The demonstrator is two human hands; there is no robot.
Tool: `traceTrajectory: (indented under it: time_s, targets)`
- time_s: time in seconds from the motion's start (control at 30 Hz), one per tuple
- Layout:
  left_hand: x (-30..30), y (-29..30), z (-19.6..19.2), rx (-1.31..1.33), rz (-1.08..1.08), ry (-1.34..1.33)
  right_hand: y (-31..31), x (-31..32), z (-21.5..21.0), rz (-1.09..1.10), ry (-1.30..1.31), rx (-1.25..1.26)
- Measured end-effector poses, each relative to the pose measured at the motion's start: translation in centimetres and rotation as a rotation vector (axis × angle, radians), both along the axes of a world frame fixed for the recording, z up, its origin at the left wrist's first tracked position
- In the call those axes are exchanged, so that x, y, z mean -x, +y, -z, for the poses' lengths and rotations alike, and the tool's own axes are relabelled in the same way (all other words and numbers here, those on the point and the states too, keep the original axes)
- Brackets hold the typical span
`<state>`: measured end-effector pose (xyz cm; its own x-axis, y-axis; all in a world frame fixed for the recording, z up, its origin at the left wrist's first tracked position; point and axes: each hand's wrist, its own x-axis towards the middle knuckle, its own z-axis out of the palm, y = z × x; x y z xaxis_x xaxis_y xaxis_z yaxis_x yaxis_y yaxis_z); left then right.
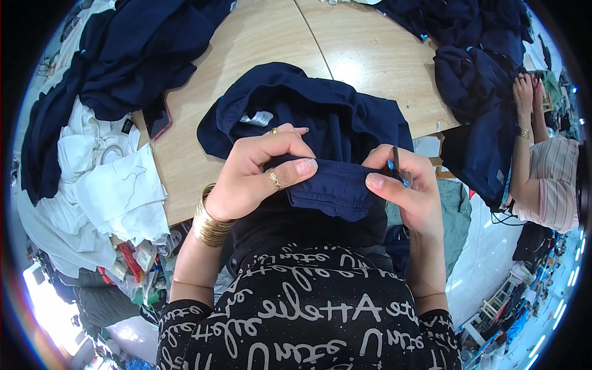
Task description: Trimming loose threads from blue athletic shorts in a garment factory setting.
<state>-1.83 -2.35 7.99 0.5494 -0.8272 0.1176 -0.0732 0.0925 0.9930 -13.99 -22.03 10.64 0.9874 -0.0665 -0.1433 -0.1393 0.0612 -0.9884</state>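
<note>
A navy garment (320, 117) with a gathered waistband (336, 188) spreads from the table's near edge toward my body. My left hand (259, 163) pinches the band between thumb and fingers. Gripping the same band farther right is my right hand (407, 185), its thumb on top. A small dark tool with blue on it, seemingly thread snips (398, 168), is tucked among the right hand's fingers; its full shape is hidden. Inside the garment's opening a white label (257, 118) shows.
The wooden table (271, 40) carries navy garments (145, 55) at left and more (472, 80) at right. A phone (157, 116) lies by white cloths (114, 185) on the left. At far right, a co-worker's hands (528, 92) are beside navy fabric.
</note>
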Motion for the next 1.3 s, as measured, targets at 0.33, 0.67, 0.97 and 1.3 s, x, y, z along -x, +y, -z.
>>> traceTrajectory:
  time_s: [0.33, 0.67, 0.97, 1.3]
  targets:
    - [0.1, 0.1, 0.1, 0.027, 0.012, 0.102, -0.1, 0.0, -0.1, 0.017, -0.018, 0.020]
    - [0.5, 0.1, -0.4, -0.061, 0.060, 0.368, 0.0, -0.3, 0.3, 0.037, 0.015, -0.028]
    - [0.3, 3.4, -0.7, -0.093, 0.256, 0.196, -5.0, -6.3, 5.6, 0.274, 0.048, 0.468]
    - [1.7, 6.3, -2.3, 0.025, -0.383, 0.148, -7.2, -12.1, 9.8, 0.258, -0.412, 1.061]
